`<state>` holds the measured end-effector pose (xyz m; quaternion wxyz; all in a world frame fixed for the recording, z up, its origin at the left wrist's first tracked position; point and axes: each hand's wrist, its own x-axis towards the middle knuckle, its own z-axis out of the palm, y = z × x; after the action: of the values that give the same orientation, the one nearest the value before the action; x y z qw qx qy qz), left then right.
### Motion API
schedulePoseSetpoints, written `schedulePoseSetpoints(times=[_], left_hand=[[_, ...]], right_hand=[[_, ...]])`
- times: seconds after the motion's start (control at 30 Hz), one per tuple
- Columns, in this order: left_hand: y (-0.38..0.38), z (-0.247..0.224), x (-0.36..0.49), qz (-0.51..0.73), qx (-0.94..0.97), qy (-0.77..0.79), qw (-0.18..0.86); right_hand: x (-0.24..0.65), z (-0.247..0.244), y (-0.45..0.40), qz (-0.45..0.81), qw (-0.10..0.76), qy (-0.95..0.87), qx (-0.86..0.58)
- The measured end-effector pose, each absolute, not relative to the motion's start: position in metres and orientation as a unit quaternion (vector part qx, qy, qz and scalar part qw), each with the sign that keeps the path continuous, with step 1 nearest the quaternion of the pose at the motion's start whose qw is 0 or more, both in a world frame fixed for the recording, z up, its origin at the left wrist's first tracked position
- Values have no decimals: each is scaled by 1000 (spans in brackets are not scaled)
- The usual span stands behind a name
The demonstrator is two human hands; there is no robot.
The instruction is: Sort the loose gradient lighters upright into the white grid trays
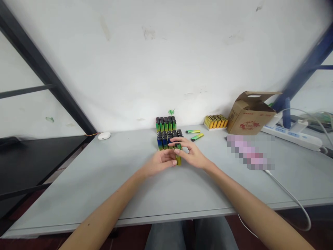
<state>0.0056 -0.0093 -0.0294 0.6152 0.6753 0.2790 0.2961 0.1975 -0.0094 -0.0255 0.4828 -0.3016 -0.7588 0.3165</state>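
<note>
A yellow-green disposable lighter (178,160) stands upright at the front of the lighter block, pinched between my left hand (161,163) and my right hand (189,153). The fingers of my right hand reach over it towards the block, and my left fingertips press its near side. Directly behind my hands stands a tight block of upright blue-and-green lighters (163,141), partly hidden by my right fingers. Further back, a second block of green lighters (165,124) stands upright near the wall.
Two loose lighters (193,131) lie to the right of the blocks. Beyond them are a tray of yellow lighters (215,122), an open cardboard box (250,117), and a white power strip (291,136). A pixelated patch (248,152) covers something on the grey table (104,173).
</note>
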Motion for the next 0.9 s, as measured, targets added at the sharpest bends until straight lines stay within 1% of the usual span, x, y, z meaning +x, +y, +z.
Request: schedulePoseSetpoints(times=[0.1, 0.2, 0.27, 0.33, 0.4, 0.47, 0.63, 0.8, 0.9], left_hand=[[-11, -30, 6, 266, 695, 309, 593], [-10, -32, 7, 249, 708, 332, 571], [-10, -34, 8, 266, 709, 336, 560], [-9, -35, 9, 297, 696, 335, 562], [-8, -34, 9, 323, 673, 334, 576], [-8, -33, 8, 345, 654, 331, 586], [-6, -32, 2, 411, 618, 321, 589], [-3, -28, 3, 488, 547, 320, 600], [-3, -24, 5, 505, 527, 323, 603]], right_hand=[[196, -29, -9, 302, 472, -764, -319], [198, -31, -7, 236, 464, -778, -351], [201, -31, -6, 181, 490, -766, -376], [205, -29, -4, 156, 531, -734, -394], [209, -28, 0, 168, 569, -693, -409], [213, -28, 4, 207, 595, -649, -426], [218, -37, 17, 284, 621, -572, -454], [216, -42, 18, 268, 623, -577, -455], [215, -42, 15, 242, 606, -602, -460]])
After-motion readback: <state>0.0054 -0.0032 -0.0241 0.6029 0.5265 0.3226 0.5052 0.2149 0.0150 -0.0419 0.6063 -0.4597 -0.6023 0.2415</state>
